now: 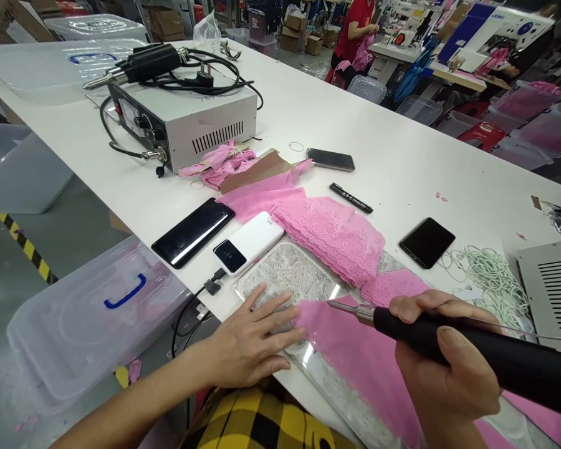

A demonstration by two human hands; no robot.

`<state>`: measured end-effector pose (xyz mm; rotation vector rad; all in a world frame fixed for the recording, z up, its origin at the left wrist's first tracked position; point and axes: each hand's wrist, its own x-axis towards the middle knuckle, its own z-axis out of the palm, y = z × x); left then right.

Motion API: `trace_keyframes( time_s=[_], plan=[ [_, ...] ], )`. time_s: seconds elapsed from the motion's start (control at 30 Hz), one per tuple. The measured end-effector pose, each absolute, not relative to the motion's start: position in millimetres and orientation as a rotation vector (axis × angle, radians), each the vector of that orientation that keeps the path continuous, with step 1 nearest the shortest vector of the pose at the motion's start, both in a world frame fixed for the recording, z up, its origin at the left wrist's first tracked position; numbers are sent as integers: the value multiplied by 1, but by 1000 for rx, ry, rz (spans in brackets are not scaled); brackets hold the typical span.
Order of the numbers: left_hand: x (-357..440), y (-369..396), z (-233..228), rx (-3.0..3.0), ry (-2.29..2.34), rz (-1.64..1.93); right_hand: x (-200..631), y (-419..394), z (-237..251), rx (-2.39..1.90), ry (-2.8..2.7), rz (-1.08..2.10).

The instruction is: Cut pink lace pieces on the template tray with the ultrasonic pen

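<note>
With the left hand (250, 340) flat on the pink fabric (355, 355) and the right hand (444, 368) gripping the hot tool (449, 340) (tip just beside the fingers (280, 312)), a slip could burn them.

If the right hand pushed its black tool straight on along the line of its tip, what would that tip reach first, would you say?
The right hand aims the black handheld tool leftward; its metal tip would probably meet the pink fabric piece first, then the left hand's fingertips pressing it down.
</note>
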<state>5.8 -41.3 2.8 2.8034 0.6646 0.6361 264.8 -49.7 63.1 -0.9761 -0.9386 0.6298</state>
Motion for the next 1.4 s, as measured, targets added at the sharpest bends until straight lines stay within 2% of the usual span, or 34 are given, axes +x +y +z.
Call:
trace_keyframes(
  time_s=[1.4],
  plan=[
    [2,-42,7,2735,537,681,229,-52,59,-872,-1102,809]
  ],
)
